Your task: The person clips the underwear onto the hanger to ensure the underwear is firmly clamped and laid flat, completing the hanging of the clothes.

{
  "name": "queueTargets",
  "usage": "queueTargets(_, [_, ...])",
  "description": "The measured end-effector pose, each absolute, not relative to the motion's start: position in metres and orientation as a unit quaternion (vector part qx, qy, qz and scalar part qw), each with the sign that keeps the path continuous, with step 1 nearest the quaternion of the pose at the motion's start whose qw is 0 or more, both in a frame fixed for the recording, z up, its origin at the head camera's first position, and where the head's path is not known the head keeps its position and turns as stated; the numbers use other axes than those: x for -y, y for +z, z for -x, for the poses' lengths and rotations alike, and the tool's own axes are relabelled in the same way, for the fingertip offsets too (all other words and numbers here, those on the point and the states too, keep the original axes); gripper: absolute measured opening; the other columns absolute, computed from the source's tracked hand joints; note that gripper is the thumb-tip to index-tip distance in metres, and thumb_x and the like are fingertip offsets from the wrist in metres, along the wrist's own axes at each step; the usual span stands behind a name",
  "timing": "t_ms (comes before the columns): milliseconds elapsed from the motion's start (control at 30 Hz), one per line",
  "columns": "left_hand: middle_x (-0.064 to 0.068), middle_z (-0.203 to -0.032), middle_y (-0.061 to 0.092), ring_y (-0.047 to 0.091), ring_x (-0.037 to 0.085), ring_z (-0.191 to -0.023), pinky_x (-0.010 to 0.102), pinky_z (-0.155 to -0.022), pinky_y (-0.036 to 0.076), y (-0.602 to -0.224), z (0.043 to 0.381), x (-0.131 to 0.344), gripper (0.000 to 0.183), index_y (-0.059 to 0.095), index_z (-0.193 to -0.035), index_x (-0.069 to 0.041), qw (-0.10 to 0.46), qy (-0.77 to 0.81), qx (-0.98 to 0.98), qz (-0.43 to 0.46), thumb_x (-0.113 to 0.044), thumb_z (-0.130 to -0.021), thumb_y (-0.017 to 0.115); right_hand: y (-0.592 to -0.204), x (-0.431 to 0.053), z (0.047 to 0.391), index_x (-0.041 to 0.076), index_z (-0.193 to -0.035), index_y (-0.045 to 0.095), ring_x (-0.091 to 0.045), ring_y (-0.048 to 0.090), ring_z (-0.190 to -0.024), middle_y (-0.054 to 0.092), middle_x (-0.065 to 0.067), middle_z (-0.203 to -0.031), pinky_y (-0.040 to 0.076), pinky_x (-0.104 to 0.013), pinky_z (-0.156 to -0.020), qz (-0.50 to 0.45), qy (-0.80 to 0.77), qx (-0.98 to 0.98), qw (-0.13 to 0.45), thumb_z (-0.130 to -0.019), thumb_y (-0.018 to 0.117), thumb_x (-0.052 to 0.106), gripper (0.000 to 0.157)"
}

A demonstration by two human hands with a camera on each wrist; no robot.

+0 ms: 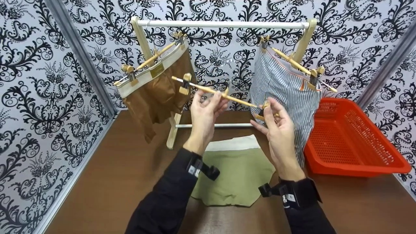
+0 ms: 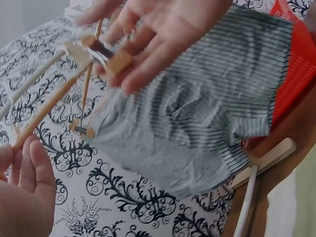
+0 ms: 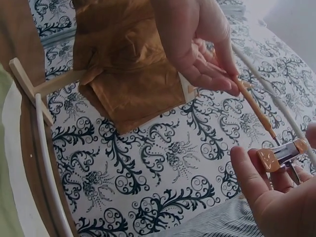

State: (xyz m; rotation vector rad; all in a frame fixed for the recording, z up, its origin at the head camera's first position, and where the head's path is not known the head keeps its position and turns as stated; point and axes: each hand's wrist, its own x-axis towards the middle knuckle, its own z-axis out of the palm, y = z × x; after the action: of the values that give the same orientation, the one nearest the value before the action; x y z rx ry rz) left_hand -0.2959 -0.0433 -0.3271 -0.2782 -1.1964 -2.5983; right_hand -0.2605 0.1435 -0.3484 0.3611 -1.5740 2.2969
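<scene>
A wooden clip hanger [image 1: 240, 101] is held up tilted in front of the rack, its left end higher. My left hand [image 1: 204, 110] pinches its bar near the middle. At the right end my right hand [image 1: 280, 126] holds the wooden clip [image 3: 284, 155] between thumb and fingers. The other clip [image 1: 184, 84] hangs free at the left end, with no garment in it. Below both hands, olive-green shorts [image 1: 234, 175] with a white waistband lie flat on the table. The hanger's hook is hard to make out.
A rack [image 1: 224, 23] stands at the back. Brown shorts [image 1: 162, 94] hang clipped at its left, striped shorts [image 1: 282, 84] at its right. A red plastic basket [image 1: 357, 169] sits on the brown table [image 1: 107, 182] at the right. Patterned walls [image 1: 217, 55] enclose the table.
</scene>
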Motion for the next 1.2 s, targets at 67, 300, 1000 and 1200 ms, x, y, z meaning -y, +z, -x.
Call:
queueTargets(67, [0.019,-0.1,0.074,0.074,0.021,-0.078,0.036,-0.077,0.061,-0.336,0.292,0.041,0.028,0.05,-0.119,-0.006,0.132,-0.899,0.408,0.088,-0.001,-0.096,0.066,-0.353,-0.146,0.263,0.003,-0.142,0.051,-0.027,0.066,-0.099,0.055,-0.021,-0.127,0.058,-0.044,-0.086,-0.112,0.803,0.564,0.157,-0.104,0.058,0.019,0.042])
queueTargets(300, [0.024,-0.112,0.07,0.074,0.026,-0.091,0.04,-0.085,0.059,-0.364,0.288,0.053,0.038,0.047,-0.143,-0.009,0.058,-0.92,0.374,0.107,-0.016,-0.106,0.054,-0.366,-0.153,0.268,-0.002,-0.139,0.051,-0.022,0.067,-0.089,0.054,-0.025,-0.127,0.059,-0.04,-0.086,-0.085,0.811,0.564,0.127,-0.106,0.054,0.017,0.038])
queueTargets(1000, [0.013,-0.11,0.069,0.071,0.02,-0.086,0.033,-0.076,0.06,-0.406,0.305,0.155,0.03,0.062,-0.128,0.006,0.072,-0.857,0.51,0.017,-0.005,-0.1,0.063,-0.397,-0.168,0.312,-0.004,-0.144,0.047,-0.018,0.065,-0.081,0.061,-0.019,-0.119,0.06,-0.029,-0.07,-0.085,0.766,0.631,0.084,-0.106,0.053,0.014,0.043])
queueTargets(1200, [0.012,-0.112,0.065,0.069,0.017,-0.081,0.029,-0.072,0.059,-0.423,0.312,0.162,0.035,0.059,-0.134,0.008,0.048,-0.831,0.553,-0.034,-0.001,-0.1,0.061,-0.412,-0.165,0.326,-0.004,-0.145,0.039,-0.019,0.063,-0.091,0.046,-0.015,-0.127,0.058,-0.033,-0.087,-0.016,0.769,0.638,0.002,-0.107,0.049,0.012,0.042])
